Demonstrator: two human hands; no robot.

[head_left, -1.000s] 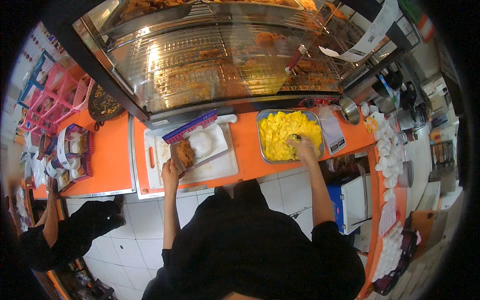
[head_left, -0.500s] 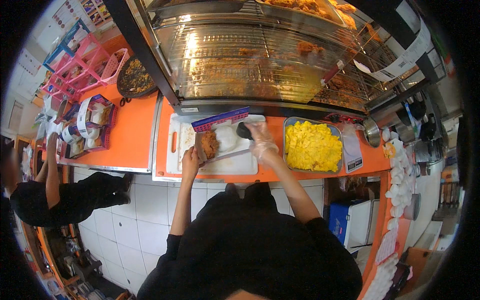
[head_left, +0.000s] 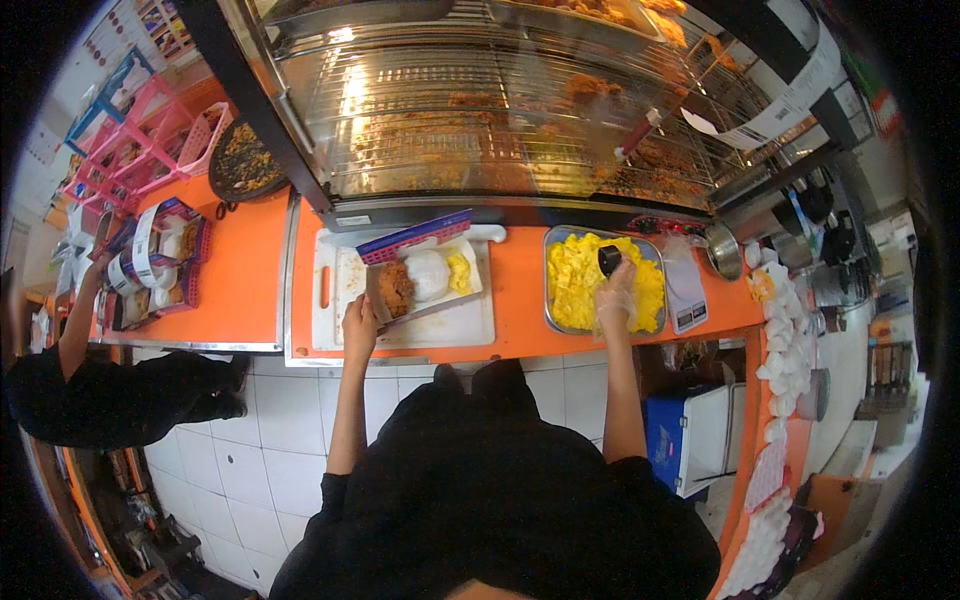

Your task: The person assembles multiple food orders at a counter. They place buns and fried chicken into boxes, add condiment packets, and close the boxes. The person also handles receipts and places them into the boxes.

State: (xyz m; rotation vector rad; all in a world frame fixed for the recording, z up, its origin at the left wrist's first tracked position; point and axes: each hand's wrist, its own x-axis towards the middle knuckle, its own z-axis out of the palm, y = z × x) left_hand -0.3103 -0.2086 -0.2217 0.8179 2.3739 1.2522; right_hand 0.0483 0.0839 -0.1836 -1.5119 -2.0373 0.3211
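orange counter [head_left: 520, 322] | wearer's [head_left: 490, 480] 11 o'clock: white cutting board [head_left: 455, 329] | 1 o'clock: metal tray [head_left: 548, 285] | 2 o'clock: scale [head_left: 689, 318]

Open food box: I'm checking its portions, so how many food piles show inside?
3 in the open food box: brown food at left, white mound in the middle, yellow food at right. Anything beneath them would be hidden.

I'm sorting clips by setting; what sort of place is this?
Probably a takeaway kitchen: a glass display cabinet of fried food, an open meal box, a metal tray of apparent scrambled egg.
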